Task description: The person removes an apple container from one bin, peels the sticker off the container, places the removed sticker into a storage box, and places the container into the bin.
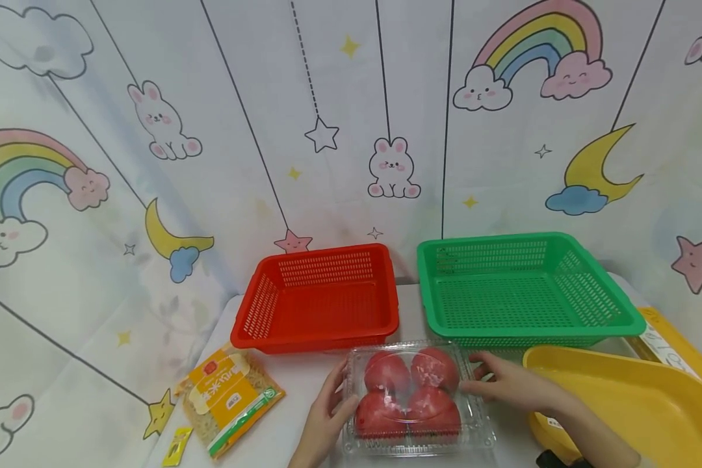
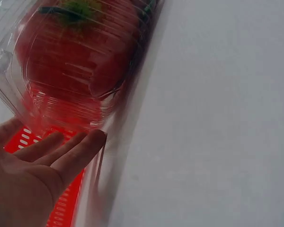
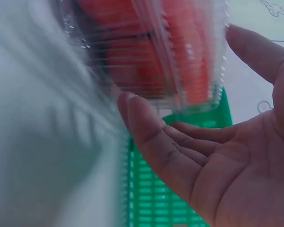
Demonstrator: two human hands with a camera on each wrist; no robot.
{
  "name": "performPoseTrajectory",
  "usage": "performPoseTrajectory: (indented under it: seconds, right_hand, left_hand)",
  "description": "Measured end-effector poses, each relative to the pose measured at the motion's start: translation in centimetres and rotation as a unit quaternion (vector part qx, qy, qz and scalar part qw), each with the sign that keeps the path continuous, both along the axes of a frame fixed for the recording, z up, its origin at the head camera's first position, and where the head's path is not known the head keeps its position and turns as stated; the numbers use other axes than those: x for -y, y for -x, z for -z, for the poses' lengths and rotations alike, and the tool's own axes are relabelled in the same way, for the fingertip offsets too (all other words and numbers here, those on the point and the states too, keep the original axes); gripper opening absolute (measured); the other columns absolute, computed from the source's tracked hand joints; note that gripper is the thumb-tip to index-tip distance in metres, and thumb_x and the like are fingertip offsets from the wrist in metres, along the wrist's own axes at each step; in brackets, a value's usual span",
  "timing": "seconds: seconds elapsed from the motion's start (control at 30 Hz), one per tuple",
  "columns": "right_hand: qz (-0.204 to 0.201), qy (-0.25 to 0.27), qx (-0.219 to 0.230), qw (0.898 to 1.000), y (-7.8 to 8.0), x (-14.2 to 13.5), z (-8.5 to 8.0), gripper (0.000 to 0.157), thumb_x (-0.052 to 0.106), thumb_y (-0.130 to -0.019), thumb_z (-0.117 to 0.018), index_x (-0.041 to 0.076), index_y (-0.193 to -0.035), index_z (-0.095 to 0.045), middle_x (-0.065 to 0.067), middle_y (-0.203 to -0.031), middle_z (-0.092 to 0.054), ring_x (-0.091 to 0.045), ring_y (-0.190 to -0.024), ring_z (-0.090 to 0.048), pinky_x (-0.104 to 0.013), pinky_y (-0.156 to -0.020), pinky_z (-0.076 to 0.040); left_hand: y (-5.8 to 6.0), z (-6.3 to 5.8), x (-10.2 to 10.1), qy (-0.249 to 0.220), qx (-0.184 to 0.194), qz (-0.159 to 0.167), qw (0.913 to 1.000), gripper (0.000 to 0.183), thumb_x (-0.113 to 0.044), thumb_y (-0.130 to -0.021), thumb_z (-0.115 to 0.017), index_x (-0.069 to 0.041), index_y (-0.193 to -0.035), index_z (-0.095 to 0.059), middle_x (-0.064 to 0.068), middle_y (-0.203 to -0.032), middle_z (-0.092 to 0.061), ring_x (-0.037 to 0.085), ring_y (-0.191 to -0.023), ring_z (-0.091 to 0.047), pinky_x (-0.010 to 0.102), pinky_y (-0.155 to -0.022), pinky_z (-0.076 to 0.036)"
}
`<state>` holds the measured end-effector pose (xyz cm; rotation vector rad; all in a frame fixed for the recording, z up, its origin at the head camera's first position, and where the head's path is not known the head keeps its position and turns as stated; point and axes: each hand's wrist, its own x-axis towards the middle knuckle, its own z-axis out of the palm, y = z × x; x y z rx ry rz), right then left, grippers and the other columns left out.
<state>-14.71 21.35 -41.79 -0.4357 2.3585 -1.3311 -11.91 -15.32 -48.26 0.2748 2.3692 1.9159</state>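
Observation:
A clear plastic clamshell box [image 1: 418, 445] holding several red, apple-like fruits [image 1: 435, 370] is at the front centre of the white table. In the left wrist view, one fruit [image 2: 80, 52] has a dark stem in a yellow-green patch. At the box's left side is my left hand [image 1: 324, 416], its fingers extended by the plastic edge and its thumb near the lid. My right hand [image 1: 515, 383] is at the opposite side, fingers loosely bent and thumb apart. Whether the right fingertips touch the plastic is hard to tell, as the right wrist view is blurred.
Behind the box stand a red basket [image 1: 327, 305] and a green basket [image 1: 497, 292]. A yellow tray [image 1: 626, 396] lies under and beside my right forearm. On the left are a yellow-labelled food bag [image 1: 228, 396] and a small yellow packet [image 1: 177, 446].

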Motion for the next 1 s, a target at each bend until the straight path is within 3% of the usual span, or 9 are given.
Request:
performPoseTrajectory:
  seconds: [0.2,0.4,0.53,0.67,0.77,0.87,1.0]
  right_hand:
    - [-0.015,0.044,0.044,0.998,-0.7,0.4,0.8,0.058,0.028,-0.099,-0.065,-0.014,-0.133,-0.042,-0.013,-0.107,-0.063,-0.027,-0.090,-0.061,-0.036,-0.072,-0.055]
    - [0.006,0.088,0.113,0.990,-1.6,0.5,1.4,0.073,0.029,-0.101,-0.063,-0.012,-0.146,-0.023,-0.034,-0.128,-0.053,-0.041,-0.114,-0.056,-0.044,-0.083,-0.055]
    - [0.036,0.102,0.148,0.983,-2.1,0.7,1.8,0.078,0.031,-0.101,-0.062,-0.006,-0.152,-0.015,-0.040,-0.136,-0.045,-0.047,-0.122,-0.050,-0.054,-0.092,-0.051]
    - [0.046,0.137,0.173,0.974,-2.5,0.7,2.3,0.080,0.028,-0.102,-0.061,0.001,-0.155,-0.008,-0.037,-0.135,-0.046,-0.049,-0.126,-0.045,-0.067,-0.101,-0.040]
    - [0.024,0.169,0.183,0.968,-2.9,0.5,2.4,0.080,0.024,-0.103,-0.059,0.003,-0.156,-0.002,-0.035,-0.131,-0.048,-0.044,-0.121,-0.050,-0.063,-0.100,-0.042]
    - [0.000,0.198,0.189,0.962,-3.1,0.5,2.2,0.081,0.022,-0.103,-0.057,0.005,-0.156,0.003,-0.031,-0.127,-0.049,-0.037,-0.112,-0.056,-0.052,-0.092,-0.052]
    - [-0.028,0.252,0.204,0.946,-3.4,1.0,1.9,0.081,0.018,-0.105,-0.054,0.009,-0.156,0.009,-0.027,-0.124,-0.052,-0.037,-0.105,-0.063,-0.051,-0.081,-0.058]
  left_hand:
    - [-0.6,-0.3,0.3,-0.011,0.045,0.013,0.9988,0.069,-0.030,-0.102,-0.060,-0.015,-0.161,-0.027,0.022,-0.160,-0.031,0.046,-0.141,-0.036,0.058,-0.107,-0.039]
    - [-0.9,0.0,0.8,-0.063,0.075,0.069,0.9928,0.073,-0.029,-0.102,-0.056,-0.016,-0.163,-0.017,0.018,-0.166,-0.014,0.046,-0.146,-0.026,0.052,-0.110,-0.037]
    - [-1.0,0.2,0.9,-0.081,0.070,0.085,0.9906,0.072,-0.026,-0.103,-0.054,-0.014,-0.163,-0.016,0.017,-0.166,-0.012,0.044,-0.148,-0.019,0.052,-0.113,-0.031]
    - [-1.1,0.0,1.0,-0.079,0.073,0.093,0.9898,0.071,-0.025,-0.104,-0.053,-0.011,-0.162,-0.014,0.015,-0.167,-0.010,0.041,-0.150,-0.012,0.051,-0.116,-0.027]
    - [-1.5,-0.3,1.1,-0.082,0.081,0.098,0.9884,0.070,-0.024,-0.105,-0.051,-0.010,-0.162,-0.013,0.017,-0.166,-0.009,0.042,-0.150,-0.012,0.052,-0.115,-0.027]
    - [-2.0,-0.8,1.3,-0.080,0.085,0.094,0.9887,0.069,-0.024,-0.105,-0.050,-0.010,-0.162,-0.013,0.018,-0.166,-0.010,0.043,-0.150,-0.012,0.055,-0.115,-0.026]
    - [-2.5,-1.5,1.8,-0.063,0.081,0.076,0.9918,0.068,-0.026,-0.105,-0.049,-0.010,-0.162,-0.015,0.016,-0.166,-0.014,0.041,-0.150,-0.013,0.047,-0.116,-0.028]
